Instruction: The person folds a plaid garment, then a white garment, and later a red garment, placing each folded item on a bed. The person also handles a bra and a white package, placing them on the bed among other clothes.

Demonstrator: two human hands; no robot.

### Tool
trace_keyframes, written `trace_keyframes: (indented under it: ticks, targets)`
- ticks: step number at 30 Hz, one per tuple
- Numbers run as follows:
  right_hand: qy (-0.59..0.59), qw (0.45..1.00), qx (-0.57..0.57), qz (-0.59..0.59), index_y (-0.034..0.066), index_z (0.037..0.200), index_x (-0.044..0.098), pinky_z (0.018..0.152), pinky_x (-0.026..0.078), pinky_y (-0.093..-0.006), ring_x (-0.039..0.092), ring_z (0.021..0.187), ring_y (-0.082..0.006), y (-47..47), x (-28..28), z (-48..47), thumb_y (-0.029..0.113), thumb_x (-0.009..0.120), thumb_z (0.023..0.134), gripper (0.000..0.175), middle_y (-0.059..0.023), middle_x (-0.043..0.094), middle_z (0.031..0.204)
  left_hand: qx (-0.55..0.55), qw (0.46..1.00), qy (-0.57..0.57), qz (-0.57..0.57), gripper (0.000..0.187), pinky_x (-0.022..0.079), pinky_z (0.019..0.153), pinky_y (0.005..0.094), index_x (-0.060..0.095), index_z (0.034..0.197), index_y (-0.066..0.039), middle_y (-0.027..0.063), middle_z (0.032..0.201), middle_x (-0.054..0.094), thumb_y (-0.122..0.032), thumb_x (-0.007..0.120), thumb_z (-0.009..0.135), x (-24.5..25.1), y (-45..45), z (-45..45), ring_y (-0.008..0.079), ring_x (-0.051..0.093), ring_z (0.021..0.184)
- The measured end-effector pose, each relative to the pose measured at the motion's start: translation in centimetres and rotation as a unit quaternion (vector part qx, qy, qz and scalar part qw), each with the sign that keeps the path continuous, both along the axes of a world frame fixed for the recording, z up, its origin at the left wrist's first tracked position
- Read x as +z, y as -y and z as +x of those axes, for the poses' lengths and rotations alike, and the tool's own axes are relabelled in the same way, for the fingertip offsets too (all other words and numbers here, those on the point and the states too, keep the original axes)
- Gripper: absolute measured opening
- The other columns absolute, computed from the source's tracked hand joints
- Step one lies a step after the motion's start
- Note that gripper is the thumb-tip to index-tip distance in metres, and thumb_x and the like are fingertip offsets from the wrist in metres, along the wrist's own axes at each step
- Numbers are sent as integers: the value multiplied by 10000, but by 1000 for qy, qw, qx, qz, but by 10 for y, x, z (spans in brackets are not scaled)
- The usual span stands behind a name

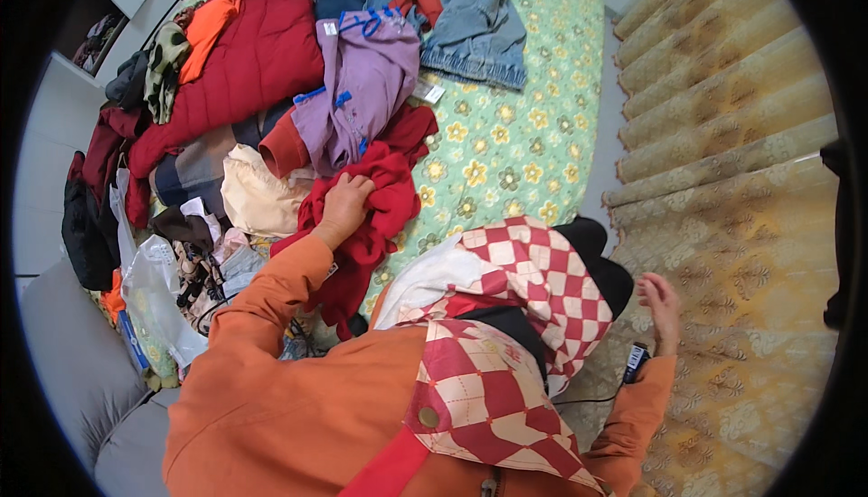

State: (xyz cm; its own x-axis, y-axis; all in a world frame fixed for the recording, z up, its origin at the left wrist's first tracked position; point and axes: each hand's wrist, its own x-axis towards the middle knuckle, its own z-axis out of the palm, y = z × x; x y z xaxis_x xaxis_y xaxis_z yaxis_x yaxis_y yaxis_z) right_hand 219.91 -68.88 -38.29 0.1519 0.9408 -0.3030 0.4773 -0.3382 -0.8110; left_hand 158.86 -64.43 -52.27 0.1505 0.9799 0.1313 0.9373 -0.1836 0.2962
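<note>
My left hand (346,205) has its fingers curled into a crumpled red garment (383,192) near the bed's edge. A purple garment with blue trim (369,63) lies just beyond it, with a rust-red cuff at its lower left. To its left is a cream cloth (258,192). My right hand (659,297) is raised at the right, off the bed, fingers apart and touching no garment. A small dark device with a cable (636,361) sits by that wrist. A red-and-cream checked apron (542,266) covers my front and lap.
A dark red quilted garment (264,36) and denim clothing (475,22) lie on the green flowered bedsheet (502,151). Mixed clothes and a clear plastic bag (159,287) are at the left, beside a grey padded seat (74,361). Patterned gold curtains (732,226) hang at the right.
</note>
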Motion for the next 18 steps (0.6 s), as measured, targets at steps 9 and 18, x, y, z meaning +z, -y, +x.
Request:
trace_keyframes:
  ticks: [9, 18]
  targets:
    - [-80, 971, 223, -41, 16, 1135, 597, 712, 479, -223, 610, 847, -101, -75, 37, -100, 133, 587, 902, 261, -37, 657, 1002, -13, 732, 680, -40, 358, 485, 797, 277, 554, 1184, -33, 40, 1056, 631, -268, 586, 916, 199, -90, 23, 120, 603, 918]
    - [-234, 950, 178, 100, 17, 1156, 585, 664, 459, -206, 567, 813, -66, -138, 32, -124, 134, 595, 899, 283, -20, 635, 962, 109, 504, 835, -191, 355, 458, 948, 384, 577, 1172, -60, 77, 1142, 637, -317, 491, 941, 190, -178, 142, 219, 609, 1027]
